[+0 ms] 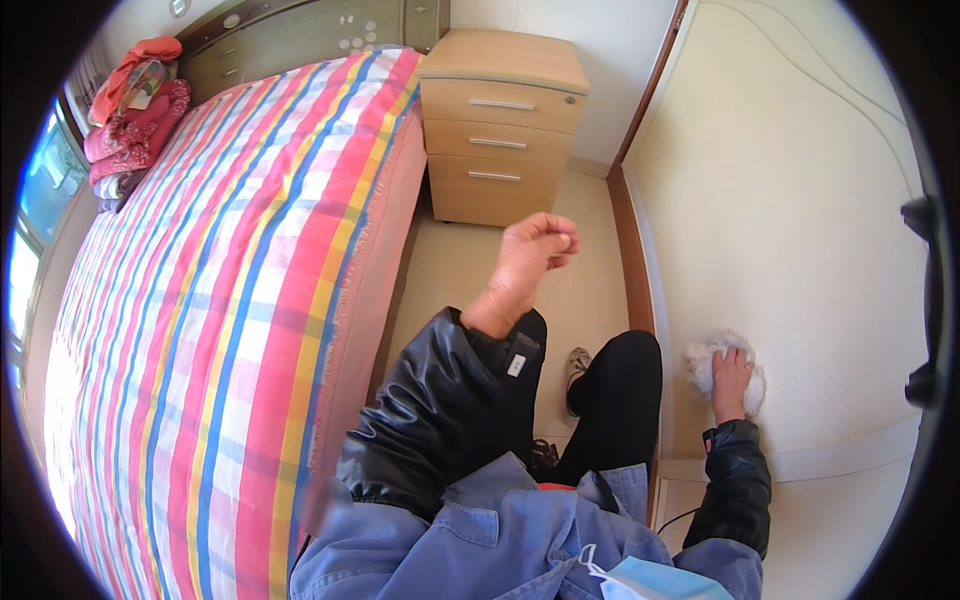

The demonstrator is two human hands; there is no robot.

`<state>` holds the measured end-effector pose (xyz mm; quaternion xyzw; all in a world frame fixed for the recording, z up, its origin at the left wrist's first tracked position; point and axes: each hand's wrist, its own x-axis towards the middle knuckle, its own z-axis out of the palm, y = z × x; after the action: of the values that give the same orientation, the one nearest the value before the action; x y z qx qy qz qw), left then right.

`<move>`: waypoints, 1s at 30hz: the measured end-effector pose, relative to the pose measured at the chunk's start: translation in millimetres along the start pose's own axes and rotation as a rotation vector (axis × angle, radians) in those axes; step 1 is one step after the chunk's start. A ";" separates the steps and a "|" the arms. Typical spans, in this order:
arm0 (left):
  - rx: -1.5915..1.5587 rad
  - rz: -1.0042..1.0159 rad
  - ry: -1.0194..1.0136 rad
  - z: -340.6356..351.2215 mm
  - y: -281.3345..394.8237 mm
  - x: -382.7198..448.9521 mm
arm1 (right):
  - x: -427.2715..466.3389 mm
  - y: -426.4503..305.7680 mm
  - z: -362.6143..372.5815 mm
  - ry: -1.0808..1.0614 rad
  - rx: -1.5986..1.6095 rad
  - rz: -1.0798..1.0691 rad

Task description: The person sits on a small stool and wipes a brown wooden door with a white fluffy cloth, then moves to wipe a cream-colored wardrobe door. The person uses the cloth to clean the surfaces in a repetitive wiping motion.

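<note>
My right hand (731, 379) is spread over a fluffy white cloth or wad (701, 360) and presses it against the upright cream panel (795, 225). The wad bulges out around the fingers, and its exact kind cannot be told. Raised in front of my knees is my left hand (538, 241), its fingers curled in towards the thumb. Nothing shows in it. Below and behind that hand is pale tiled floor (457, 262), with a wooden three-drawer cabinet (502, 135) farther off.
On the left a bed (225, 262) with a checked, striped cover fills much of the view. Folded clothes (135, 127) are piled near its headboard (300, 49). Brown wooden trim (628, 232) edges the panel. Dark fittings (921, 386) stick out at far right.
</note>
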<state>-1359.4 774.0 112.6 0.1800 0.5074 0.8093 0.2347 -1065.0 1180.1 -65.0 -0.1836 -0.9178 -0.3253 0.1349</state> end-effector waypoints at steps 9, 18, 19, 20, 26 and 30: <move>-0.081 0.138 0.300 -90.9 65.8 -5.2 | -85.4 -48.0 110.8 -0.465 0.031 -0.290; -0.085 0.053 0.244 -139.3 79.5 37.3 | 86.4 6.3 24.6 -0.015 -0.006 -0.008; -0.126 0.052 0.249 -146.9 79.2 42.3 | 98.9 9.5 23.9 -0.056 0.007 0.003; -0.142 0.048 0.219 -153.6 77.0 48.2 | 111.7 11.9 28.8 -0.005 0.014 -0.004; -0.105 0.031 0.048 -226.4 81.7 74.3 | 60.9 -31.0 111.9 -0.345 0.277 0.051; -0.062 -0.002 0.094 -298.3 107.8 69.5 | 20.8 -57.7 134.8 -0.229 0.134 -0.357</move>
<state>-1596.0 552.8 88.6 0.1341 0.4926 0.8321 0.2169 -1125.5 1230.8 -190.4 -0.0447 -0.9646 -0.2594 -0.0179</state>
